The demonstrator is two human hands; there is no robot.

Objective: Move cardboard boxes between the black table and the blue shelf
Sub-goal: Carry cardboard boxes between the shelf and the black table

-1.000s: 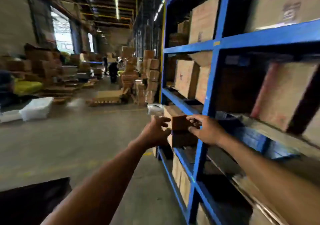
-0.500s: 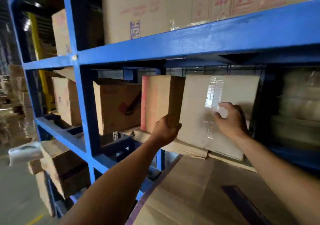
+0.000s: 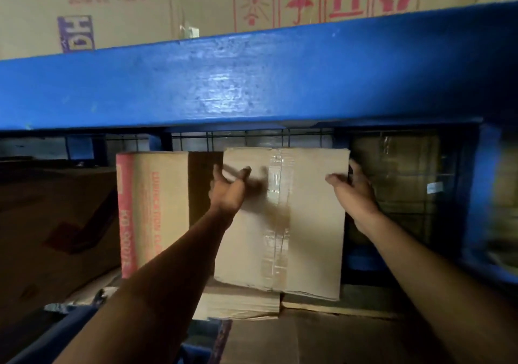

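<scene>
Cardboard box [image 3: 308, 237], plain, with a taped seam down its front, stands upright on the blue shelf [image 3: 252, 83], tucked under the heavy cross beam and sitting on a layer of flattened cardboard sheets [image 3: 244, 302]. And here come both hands to it! The right grip [image 3: 353, 188] is clamped on the box's upper right edge, thumb pressed on the front face, fingers hooked round the side into the dark gap. That looks like the anchor hold, taken high where the edge is free and there is room to get behind it. The left grip [image 3: 227, 192] is apart, fingers spread wide in front of the upper left corner, blurred with motion, so I cannot say if it touches the cardboard yet. I'd judge it is going for the opposite edge, so the box can be squeezed between two palms and drawn out level. Notice why that side is tighter: a pink-printed box [image 3: 151, 209] stands just beside it on the left, with only a narrow dark slot between them. Behind, wire mesh [image 3: 280, 141] closes the back of the bay, so the only way out is forward, towards us. To the right, wrapped goods [image 3: 406, 184] sit in shadow. Overhead, a big carton with red handling symbols [image 3: 308, 2] rests on the beam. No black counter in sight from here.
</scene>
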